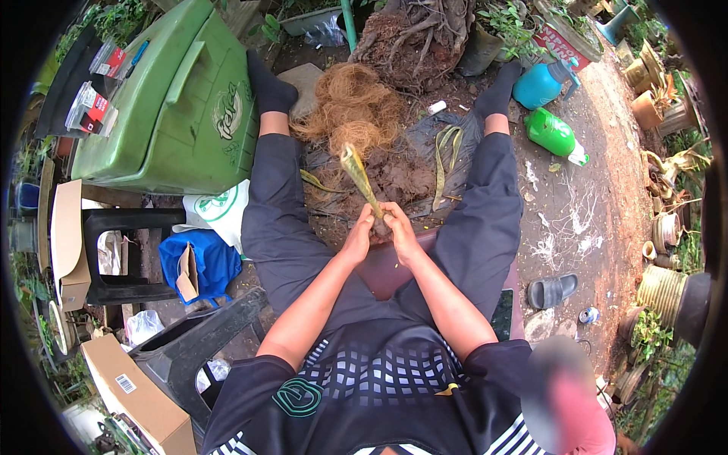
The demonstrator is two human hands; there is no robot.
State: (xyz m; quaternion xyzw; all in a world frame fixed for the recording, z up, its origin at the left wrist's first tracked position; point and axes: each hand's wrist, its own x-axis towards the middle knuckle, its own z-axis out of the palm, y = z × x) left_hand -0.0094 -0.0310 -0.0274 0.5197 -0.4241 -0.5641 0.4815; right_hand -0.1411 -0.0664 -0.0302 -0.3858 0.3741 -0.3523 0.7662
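Note:
Between my thighs, my left hand [359,240] and my right hand [401,233] close from both sides around a brown clump [380,230] at the foot of a plant leaf. This stiff, mottled yellow-green leaf [360,179], like a snake plant's, rises from between my fingers and leans away to the left. My fingertips and thumbs meet around the clump, hiding most of it. Just beyond lies a heap of brown, soil-like fibre [402,182], with a tangle of tan coconut fibre [353,102] behind it. A long, looped green-yellow leaf [440,171] lies to the right.
A green cooler box [171,114] stands at left, above black stools [136,284] and a blue bag [199,262]. A root mass [413,45] sits at the far side. On the right are a blue sprayer [537,85], a green bottle [550,132] and a slipper [552,291]. A blurred person [580,413] is at lower right.

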